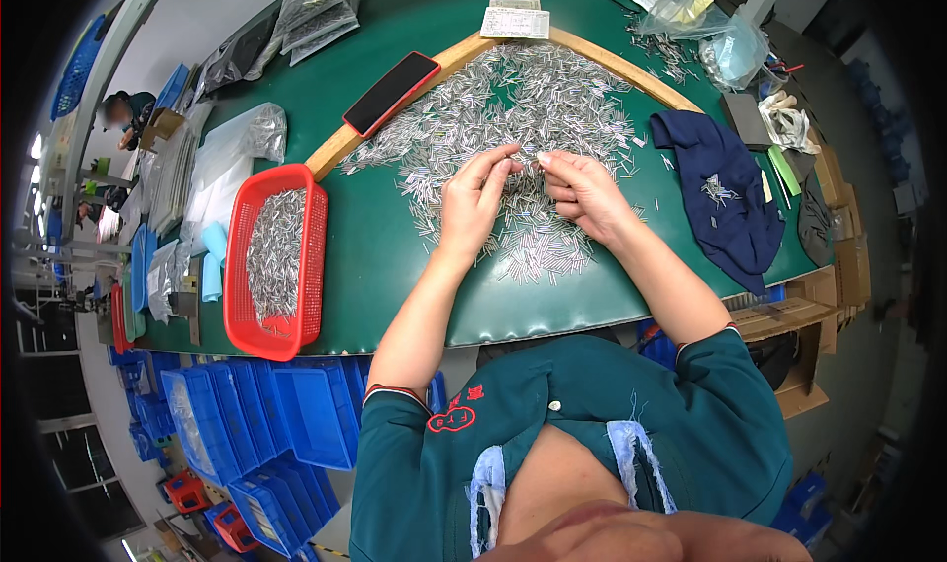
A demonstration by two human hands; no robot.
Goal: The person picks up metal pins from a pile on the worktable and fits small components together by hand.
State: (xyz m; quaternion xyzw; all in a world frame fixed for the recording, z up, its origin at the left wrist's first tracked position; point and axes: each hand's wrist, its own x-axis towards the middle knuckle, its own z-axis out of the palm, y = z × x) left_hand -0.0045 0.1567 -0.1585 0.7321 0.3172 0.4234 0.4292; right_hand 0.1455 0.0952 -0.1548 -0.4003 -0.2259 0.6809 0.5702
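Observation:
A wide heap of small, thin silvery metal pins (pixel 533 99) spreads over the green tabletop. My left hand (pixel 477 199) is over the middle of the heap, its thumb and index finger brought together. Close to its right, my right hand (pixel 584 192) pinches with thumb and forefinger, the other fingers curled in. The two sets of fingertips nearly meet. Whatever is between them is too small to make out. At the left stands a red perforated basket (pixel 314 266) holding many more such pins.
Two wooden strips (pixel 459 54) form a peak behind the heap; a red-edged phone (pixel 392 94) rests on the left one, paper slips (pixel 515 23) at the joint. Dark blue cloth (pixel 705 158) lies right, plastic bags (pixel 237 148) left. Blue bins (pixel 311 414) stand below the table edge.

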